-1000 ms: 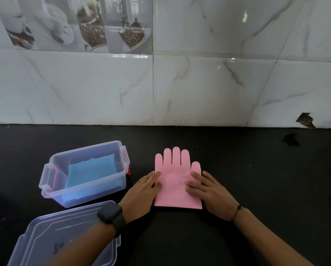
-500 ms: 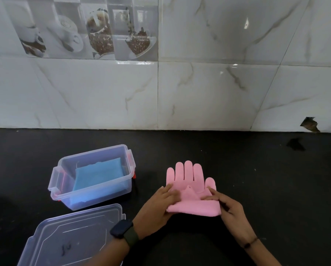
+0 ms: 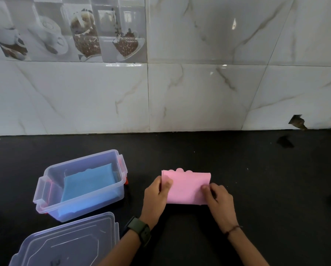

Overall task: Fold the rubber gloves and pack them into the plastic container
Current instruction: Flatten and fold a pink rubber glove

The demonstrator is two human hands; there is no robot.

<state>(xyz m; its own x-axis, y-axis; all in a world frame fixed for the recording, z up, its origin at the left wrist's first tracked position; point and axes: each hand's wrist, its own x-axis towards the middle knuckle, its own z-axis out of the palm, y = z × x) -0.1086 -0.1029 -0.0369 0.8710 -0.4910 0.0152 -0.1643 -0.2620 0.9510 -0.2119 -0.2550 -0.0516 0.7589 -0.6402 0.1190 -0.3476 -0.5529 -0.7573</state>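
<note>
A pink rubber glove (image 3: 187,186) lies folded in half on the black counter, its fingertips just peeking past the far folded edge. My left hand (image 3: 156,198) pinches its left edge and my right hand (image 3: 219,199) holds its right edge. To the left stands the clear plastic container (image 3: 45,191), open, with a folded blue glove (image 3: 87,184) lying inside it.
The container's clear lid (image 3: 64,244) lies on the counter in front of it, near my left forearm. A marble-tiled wall (image 3: 199,93) rises behind the black counter (image 3: 266,179). A chipped hole (image 3: 297,121) marks the wall at right.
The pink glove lay flat with fingers showing. My hands lifted its cuff end and folded it forward over the fingers, so it is now a short rectangle.
</note>
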